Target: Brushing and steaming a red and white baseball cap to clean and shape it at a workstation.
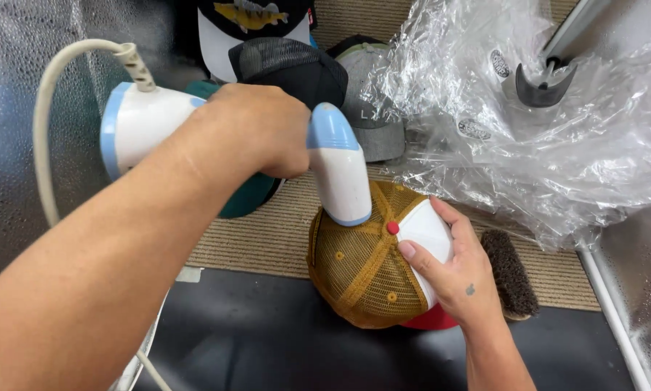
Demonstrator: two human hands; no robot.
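Note:
My left hand (256, 129) grips the handle of a white and light-blue handheld steamer (337, 174); its nozzle presses down on the top of a cap. The cap (361, 264) has mustard-yellow mesh panels, a white front panel, a red top button and a red brim, and sits crown up. My right hand (452, 264) rests on the cap's white front panel, fingers spread, holding it steady. The steamer's cream cord (46, 116) loops off to the left.
Other caps, black mesh (289, 65) and grey (372, 119), lie behind on a tan ribbed mat (267, 239). Crumpled clear plastic wrap (528, 137) fills the right side. A dark bristle brush (510, 275) lies right of my hand. A black surface (267, 340) lies nearest me.

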